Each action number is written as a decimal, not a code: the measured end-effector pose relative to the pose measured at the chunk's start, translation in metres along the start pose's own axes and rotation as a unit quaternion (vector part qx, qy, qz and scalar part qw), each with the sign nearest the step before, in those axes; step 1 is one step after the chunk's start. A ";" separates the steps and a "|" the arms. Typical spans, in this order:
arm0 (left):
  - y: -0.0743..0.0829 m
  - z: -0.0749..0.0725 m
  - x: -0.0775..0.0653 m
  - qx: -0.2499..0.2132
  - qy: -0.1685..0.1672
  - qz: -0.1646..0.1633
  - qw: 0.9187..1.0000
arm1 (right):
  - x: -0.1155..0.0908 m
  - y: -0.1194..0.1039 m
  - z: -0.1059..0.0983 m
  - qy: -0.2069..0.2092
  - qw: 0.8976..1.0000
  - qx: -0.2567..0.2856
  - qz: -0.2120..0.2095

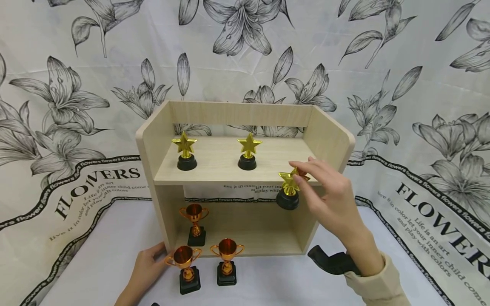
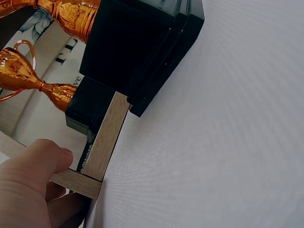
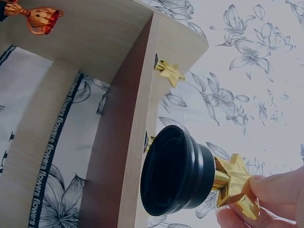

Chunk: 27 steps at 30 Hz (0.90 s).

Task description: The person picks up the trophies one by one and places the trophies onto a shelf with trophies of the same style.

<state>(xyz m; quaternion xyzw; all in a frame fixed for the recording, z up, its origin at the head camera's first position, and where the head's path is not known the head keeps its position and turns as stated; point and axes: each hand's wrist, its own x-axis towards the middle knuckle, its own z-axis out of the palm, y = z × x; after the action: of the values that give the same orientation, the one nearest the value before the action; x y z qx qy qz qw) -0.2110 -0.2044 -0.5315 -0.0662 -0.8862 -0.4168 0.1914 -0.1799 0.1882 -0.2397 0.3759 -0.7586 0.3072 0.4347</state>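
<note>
My right hand (image 1: 329, 197) pinches a gold star trophy (image 1: 289, 190) by its star, with fingertips and thumb. The trophy's round black base (image 3: 175, 173) hangs tilted in front of the upper board's edge at the right. My left hand (image 1: 147, 265) grips the lower left side panel of the wooden shelf (image 1: 147, 140), thumb on one face and fingers on the other. Two more star trophies stand on the upper board, one at left (image 1: 186, 153) and one near the middle (image 1: 248, 153). Beside the left hand stands a bronze cup trophy (image 1: 187, 270).
A second bronze cup (image 1: 226, 261) stands on the white tablecloth (image 1: 268, 282) before the shelf. Another cup (image 1: 195, 223) is inside the lower compartment at left. Behind hangs a flower-print cloth (image 1: 245, 76). A black strap (image 1: 333, 260) is around the right wrist.
</note>
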 end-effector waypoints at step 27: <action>-0.004 0.002 0.000 0.003 0.001 0.009 1.000 | 0.011 0.008 -0.009 0.010 1.000 -0.019 0.006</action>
<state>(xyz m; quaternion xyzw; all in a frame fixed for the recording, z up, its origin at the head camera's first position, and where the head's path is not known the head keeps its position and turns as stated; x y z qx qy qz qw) -0.2125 -0.2049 -0.5358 -0.0728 -0.8865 -0.4126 0.1963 -0.1868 0.1962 -0.2277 0.3599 -0.7618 0.2993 0.4478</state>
